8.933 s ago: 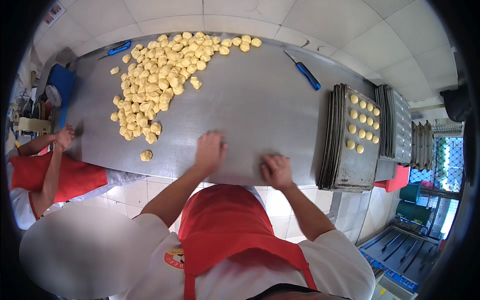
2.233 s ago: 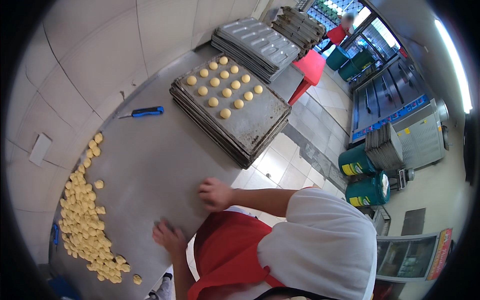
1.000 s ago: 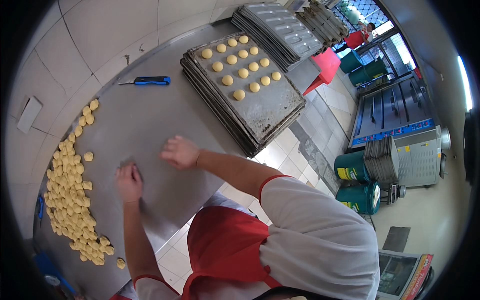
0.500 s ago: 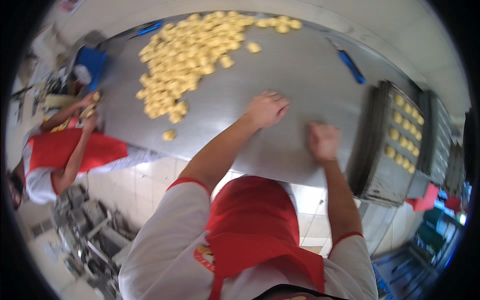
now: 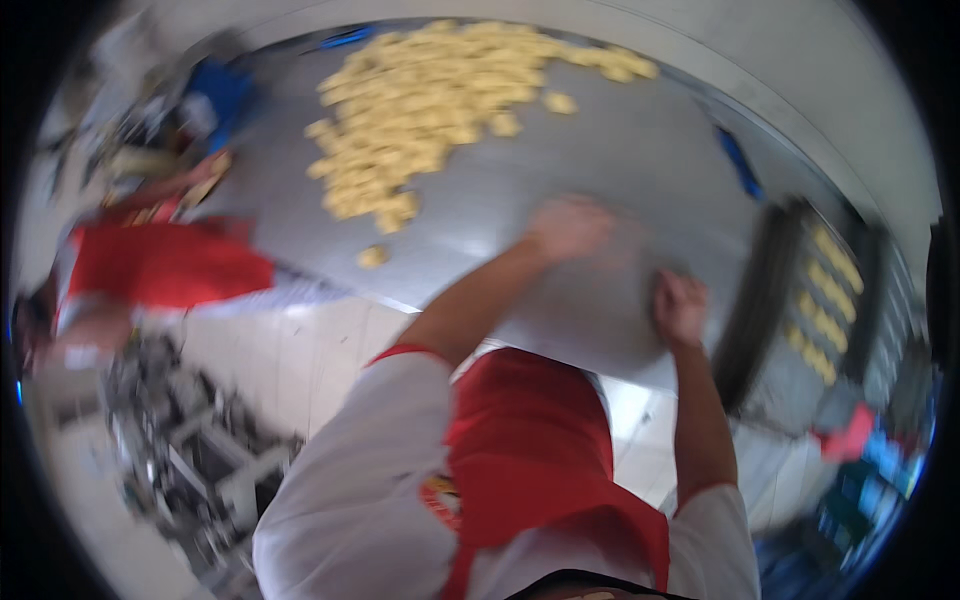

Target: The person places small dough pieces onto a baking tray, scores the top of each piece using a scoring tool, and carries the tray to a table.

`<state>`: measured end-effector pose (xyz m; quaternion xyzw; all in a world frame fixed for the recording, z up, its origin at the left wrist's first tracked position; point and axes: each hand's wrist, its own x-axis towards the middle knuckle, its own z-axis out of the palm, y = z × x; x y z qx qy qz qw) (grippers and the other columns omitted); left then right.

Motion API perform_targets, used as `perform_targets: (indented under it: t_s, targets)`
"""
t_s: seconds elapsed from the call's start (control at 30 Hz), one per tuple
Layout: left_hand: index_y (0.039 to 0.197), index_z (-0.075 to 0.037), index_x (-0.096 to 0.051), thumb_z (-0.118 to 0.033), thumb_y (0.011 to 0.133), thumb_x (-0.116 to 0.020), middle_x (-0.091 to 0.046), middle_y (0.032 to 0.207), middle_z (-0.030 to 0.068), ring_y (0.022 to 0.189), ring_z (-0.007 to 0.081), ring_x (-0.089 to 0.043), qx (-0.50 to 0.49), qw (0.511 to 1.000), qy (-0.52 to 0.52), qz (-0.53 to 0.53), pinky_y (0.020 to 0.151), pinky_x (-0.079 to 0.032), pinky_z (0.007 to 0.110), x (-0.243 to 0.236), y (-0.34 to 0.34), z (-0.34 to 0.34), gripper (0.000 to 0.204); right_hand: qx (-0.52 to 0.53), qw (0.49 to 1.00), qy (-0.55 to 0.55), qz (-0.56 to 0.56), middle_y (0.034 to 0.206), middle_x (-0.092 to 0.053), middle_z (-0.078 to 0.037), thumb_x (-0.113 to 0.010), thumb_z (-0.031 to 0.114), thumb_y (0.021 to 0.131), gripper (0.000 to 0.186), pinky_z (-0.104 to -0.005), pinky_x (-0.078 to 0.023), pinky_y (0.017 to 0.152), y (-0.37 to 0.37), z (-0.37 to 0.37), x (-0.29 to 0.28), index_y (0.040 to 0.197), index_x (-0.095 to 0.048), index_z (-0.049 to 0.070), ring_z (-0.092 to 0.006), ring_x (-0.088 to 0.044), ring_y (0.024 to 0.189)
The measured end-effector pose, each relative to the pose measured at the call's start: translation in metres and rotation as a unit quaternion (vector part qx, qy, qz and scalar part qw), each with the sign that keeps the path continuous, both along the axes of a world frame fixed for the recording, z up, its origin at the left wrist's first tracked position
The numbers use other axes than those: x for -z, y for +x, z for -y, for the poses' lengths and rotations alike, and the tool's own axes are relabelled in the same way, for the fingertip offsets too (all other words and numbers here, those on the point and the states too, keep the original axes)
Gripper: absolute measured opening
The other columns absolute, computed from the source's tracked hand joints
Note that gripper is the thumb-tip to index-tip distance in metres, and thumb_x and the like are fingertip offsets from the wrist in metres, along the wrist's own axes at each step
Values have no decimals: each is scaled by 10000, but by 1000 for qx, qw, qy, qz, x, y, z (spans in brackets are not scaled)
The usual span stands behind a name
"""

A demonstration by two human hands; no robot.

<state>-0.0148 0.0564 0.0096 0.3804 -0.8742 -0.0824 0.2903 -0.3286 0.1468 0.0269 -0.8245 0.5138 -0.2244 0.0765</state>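
Observation:
My left hand (image 5: 572, 225), smeared by motion, is over the bare middle of the steel table (image 5: 620, 160); I cannot tell what its fingers hold. To its right my right hand (image 5: 682, 305) is low near the table's front edge, fingers curled in; whatever they may hold is hidden. A large blurred heap of pale yellow dough lumps (image 5: 430, 90) covers the back left, with a single lump (image 5: 372, 255) nearer the front. A blue-handled knife (image 5: 740, 160) lies at the back right, and another blue-handled tool (image 5: 345, 37) at the back left.
Stacked baking trays (image 5: 770, 330) carry rows of round dough pieces (image 5: 830, 280) at the right, beside more trays (image 5: 880, 300). A co-worker (image 5: 170, 260) in a red apron stands at the left, near a blue object (image 5: 220, 95). Metal equipment (image 5: 200, 460) sits below on the left.
The view swung away from the room's right side back to facing the table. In the last half second both my hands moved slightly right and toward me relative to the picture, with more blur.

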Motion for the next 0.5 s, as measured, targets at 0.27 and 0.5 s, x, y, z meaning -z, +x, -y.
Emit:
perform_targets:
  t_s: [0.27,0.5]
  targets:
    - [1074,-81,-750,-87,899,-745,-735,1049,142,990,384,-680,-6,999,53,5,923,-544,518,-25,-57,-50,176,15,995,-22,101,929,-674,-144,-684,58,858,146,-519,-527,892,42,-37,-8,979,-650,133,-362,-679,952]
    - [888,-123,-756,-285,928,-681,-763,908,149,859,369,-749,-121,986,82,77,748,-623,507,30,-7,-19,183,53,991,117,-40,994,-748,-172,-602,178,973,205,-555,-556,866,23,-12,-5,1104,-750,125,-406,-700,951]
